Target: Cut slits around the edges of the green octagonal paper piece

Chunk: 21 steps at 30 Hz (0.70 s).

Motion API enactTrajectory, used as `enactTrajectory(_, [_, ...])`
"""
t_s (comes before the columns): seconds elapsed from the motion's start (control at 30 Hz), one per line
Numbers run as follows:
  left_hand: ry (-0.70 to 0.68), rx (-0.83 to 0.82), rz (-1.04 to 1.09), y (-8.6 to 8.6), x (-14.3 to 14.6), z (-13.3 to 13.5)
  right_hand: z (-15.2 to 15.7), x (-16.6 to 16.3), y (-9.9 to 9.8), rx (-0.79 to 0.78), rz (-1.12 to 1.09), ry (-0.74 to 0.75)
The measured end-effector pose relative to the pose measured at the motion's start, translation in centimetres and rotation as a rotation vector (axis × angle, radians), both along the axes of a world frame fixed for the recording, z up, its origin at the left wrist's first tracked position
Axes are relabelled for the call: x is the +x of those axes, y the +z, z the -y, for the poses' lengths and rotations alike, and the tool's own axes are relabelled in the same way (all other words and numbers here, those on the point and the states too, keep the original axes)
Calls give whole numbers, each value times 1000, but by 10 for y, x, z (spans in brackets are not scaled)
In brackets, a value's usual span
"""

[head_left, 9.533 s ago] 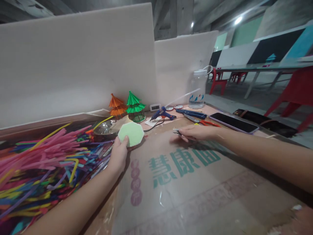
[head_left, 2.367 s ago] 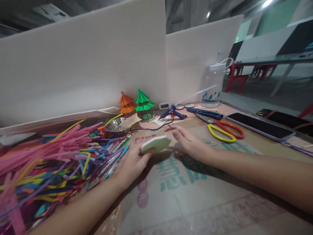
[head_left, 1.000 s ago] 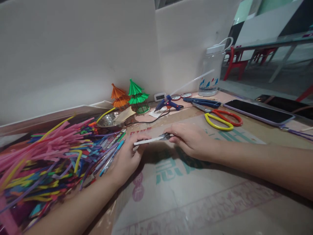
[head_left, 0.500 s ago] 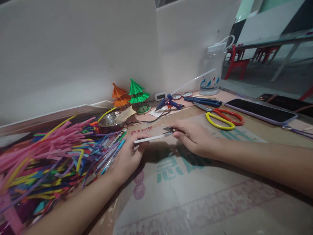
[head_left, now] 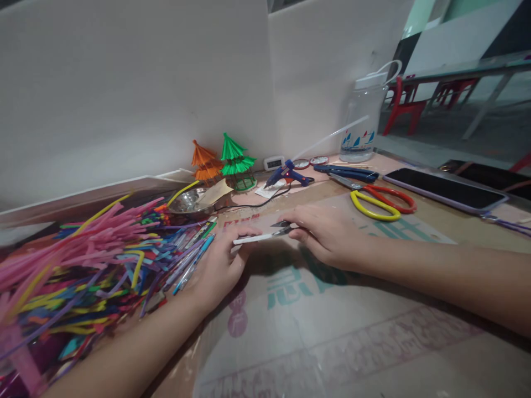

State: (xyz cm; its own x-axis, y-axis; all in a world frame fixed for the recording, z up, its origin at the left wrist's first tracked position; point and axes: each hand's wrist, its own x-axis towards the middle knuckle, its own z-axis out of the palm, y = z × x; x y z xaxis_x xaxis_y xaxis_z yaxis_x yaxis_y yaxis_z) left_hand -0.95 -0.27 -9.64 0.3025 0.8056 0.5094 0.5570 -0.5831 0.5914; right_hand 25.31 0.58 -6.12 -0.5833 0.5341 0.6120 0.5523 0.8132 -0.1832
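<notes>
My left hand (head_left: 222, 260) is closed on a thin white stick (head_left: 255, 238), gripping it near its left end between thumb and fingers. The stick lies almost level above the sheet-covered table. My right hand (head_left: 321, 232) is closed on a small dark metal tool (head_left: 282, 225), which shows two short pointed tips; the rest of it is hidden by the fingers. Those tips are at the stick's right end and seem to touch it. Left of my left hand lie several pens (head_left: 194, 262).
Colourful pipe cleaners (head_left: 99, 260) heap up on the left, with a metal bowl (head_left: 186, 202) behind. Farther back stand orange (head_left: 204, 163) and green (head_left: 236, 160) small towers, a blue glue gun (head_left: 288, 174) and a bottle (head_left: 360, 121). Scissors (head_left: 385, 202) and a phone (head_left: 443, 188) lie right.
My right hand has moved slightly left, and the tool's tips now sit closer over the stick's right end. My left hand has shifted a little to the right. Both grips stay the same.
</notes>
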Motion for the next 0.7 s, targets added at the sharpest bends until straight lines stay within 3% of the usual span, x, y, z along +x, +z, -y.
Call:
enactTrajectory(0.13, [24,-42,37,-4,0,-2,0,2,0,-55,-15,15])
enactTrajectory(0.3, [137,-233,279,0,7,-2,-10,0,-4,-272,-229,-86])
enactTrajectory(0.47, [120,-422,355,10,19,4,-14,-8,-5,-521,-290,-66])
enactTrajectory(0.57, [44,-372,326,13,19,7,-10,-10,-6,-508,-308,-42])
enactTrajectory(0.7, [41,-353,244,9,12,8,-4,-7,-6,-352,-230,16])
